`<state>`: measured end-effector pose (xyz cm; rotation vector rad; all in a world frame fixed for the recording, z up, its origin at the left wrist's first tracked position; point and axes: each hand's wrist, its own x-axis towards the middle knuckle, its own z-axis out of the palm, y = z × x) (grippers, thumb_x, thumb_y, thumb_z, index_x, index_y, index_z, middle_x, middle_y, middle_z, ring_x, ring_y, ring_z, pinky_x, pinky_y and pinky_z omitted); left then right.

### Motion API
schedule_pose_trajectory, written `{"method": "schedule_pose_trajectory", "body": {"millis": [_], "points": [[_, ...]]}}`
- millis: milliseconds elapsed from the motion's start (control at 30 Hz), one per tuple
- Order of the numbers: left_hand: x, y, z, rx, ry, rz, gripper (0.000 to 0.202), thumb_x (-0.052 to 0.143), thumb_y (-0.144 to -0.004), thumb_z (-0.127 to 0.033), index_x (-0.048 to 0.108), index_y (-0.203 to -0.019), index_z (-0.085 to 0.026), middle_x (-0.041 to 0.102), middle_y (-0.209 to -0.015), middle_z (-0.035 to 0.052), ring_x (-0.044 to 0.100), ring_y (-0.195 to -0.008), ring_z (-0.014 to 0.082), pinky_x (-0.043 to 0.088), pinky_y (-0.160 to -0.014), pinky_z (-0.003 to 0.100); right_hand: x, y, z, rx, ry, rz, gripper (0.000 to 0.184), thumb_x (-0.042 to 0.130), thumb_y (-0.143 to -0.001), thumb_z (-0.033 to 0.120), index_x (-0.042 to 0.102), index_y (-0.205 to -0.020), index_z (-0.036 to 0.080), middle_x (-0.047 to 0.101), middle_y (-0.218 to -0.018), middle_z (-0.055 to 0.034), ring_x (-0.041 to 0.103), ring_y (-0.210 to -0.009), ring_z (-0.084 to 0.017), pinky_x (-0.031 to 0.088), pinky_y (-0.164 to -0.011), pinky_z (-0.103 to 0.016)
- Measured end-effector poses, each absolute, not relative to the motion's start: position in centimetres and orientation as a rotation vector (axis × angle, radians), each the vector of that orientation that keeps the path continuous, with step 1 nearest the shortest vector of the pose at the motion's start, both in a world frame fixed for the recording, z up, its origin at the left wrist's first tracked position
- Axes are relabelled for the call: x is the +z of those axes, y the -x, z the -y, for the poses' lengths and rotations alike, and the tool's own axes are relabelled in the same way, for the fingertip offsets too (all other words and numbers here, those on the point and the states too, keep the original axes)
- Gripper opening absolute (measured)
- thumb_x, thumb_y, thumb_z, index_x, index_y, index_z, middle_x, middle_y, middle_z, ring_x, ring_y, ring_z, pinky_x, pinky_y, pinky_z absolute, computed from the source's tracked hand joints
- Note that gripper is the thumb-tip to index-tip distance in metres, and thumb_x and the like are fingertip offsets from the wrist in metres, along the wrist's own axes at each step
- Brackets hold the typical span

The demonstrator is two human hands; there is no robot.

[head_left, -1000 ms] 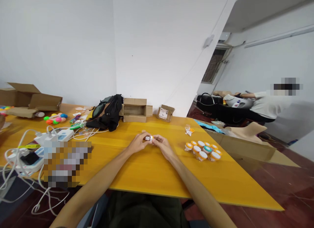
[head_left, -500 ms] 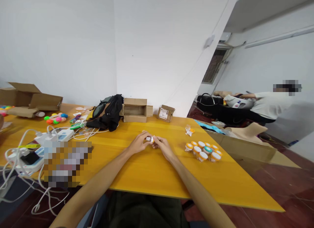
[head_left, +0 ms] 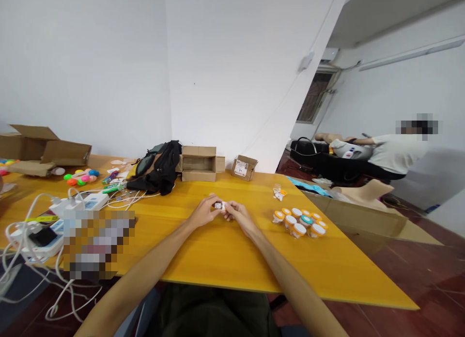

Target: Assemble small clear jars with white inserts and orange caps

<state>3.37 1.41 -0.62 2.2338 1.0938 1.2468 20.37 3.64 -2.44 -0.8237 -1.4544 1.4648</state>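
Over the middle of the table [head_left: 203, 259], my left hand [head_left: 204, 212] and my right hand [head_left: 238, 215] meet around a small white piece with dark marks [head_left: 219, 206]. The left fingers pinch its left end and the right fingers close on its right end. Its exact kind is too small to make out, and the fingers cover part of it. To the right of my hands stands a cluster of several small clear containers with white, orange-rimmed lids [head_left: 299, 229]. One among them has a teal lid [head_left: 307, 220].
Small white and orange pieces [head_left: 279, 193] lie behind the containers. At the back are a black bag [head_left: 160, 170], an open carton [head_left: 199, 175] and a smaller box [head_left: 244, 168]. Power strips with cables [head_left: 51, 240] crowd the left. A person [head_left: 394, 153] is at the far right.
The white piece has turned slightly between my fingers, and its dark-marked side shows more. Both hands stay nearly in place; the whole view has shifted a little.
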Motion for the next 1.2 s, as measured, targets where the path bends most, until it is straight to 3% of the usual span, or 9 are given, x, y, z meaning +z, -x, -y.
{"method": "schedule_pose_trajectory", "body": {"millis": [400, 533, 800, 1000, 1200], "points": [[-0.6, -3.4, -1.5, 1.269, -2.224, -1.123, 0.009, 0.062, -0.082, -0.021, 0.068, -0.089, -0.02, 0.065, -0.083, 0.0019, 0.059, -0.081, 0.0171, 0.047, -0.081, 0.03, -2.7, -20.4, -3.4, 1.414, 0.742, 1.438, 0.045, 0.08, -0.061, 0.059, 0.065, -0.082, 0.023, 0.069, -0.073, -0.0013, 0.063, -0.066, -0.016, 0.051, -0.064, -0.03], [-0.8, -3.4, -1.7, 1.303, -2.165, -1.106, 0.022, 0.068, -0.077, -0.021, 0.067, -0.099, -0.02, 0.067, -0.091, 0.0021, 0.061, -0.083, 0.0168, 0.049, -0.08, 0.029, -2.4, -20.4, -3.3, 1.377, 0.736, 1.45, 0.041, 0.081, -0.061, 0.053, 0.065, -0.085, 0.024, 0.07, -0.079, -0.0016, 0.063, -0.073, -0.018, 0.051, -0.066, -0.03], [-1.0, -3.2, -2.1, 1.284, -1.996, -1.075, 0.024, 0.071, -0.077, -0.032, 0.067, -0.095, -0.017, 0.069, -0.087, 0.003, 0.062, -0.075, 0.0151, 0.049, -0.069, 0.026, -2.0, -20.5, -3.5, 1.298, 0.718, 1.427, 0.037, 0.084, -0.059, 0.042, 0.067, -0.088, 0.026, 0.071, -0.09, -0.0028, 0.063, -0.088, -0.022, 0.051, -0.079, -0.034], [-0.8, -3.1, -2.2, 1.306, -1.838, -1.018, 0.029, 0.06, -0.085, -0.045, 0.068, -0.09, -0.017, 0.071, -0.085, 0.0048, 0.064, -0.076, 0.0166, 0.052, -0.07, 0.028, -2.2, -20.7, -3.7, 1.305, 0.701, 1.402, 0.036, 0.084, -0.059, 0.04, 0.068, -0.088, 0.027, 0.069, -0.09, -0.002, 0.062, -0.086, -0.021, 0.051, -0.078, -0.034], [-0.8, -3.3, -2.2, 1.335, -1.848, -0.997, 0.025, 0.063, -0.083, -0.04, 0.07, -0.09, -0.017, 0.072, -0.087, 0.0049, 0.066, -0.08, 0.0174, 0.053, -0.078, 0.03, -2.3, -20.8, -3.7, 1.297, 0.714, 1.403, 0.039, 0.085, -0.057, 0.042, 0.068, -0.088, 0.025, 0.07, -0.089, -0.0027, 0.062, -0.089, -0.022, 0.051, -0.08, -0.035]]}}
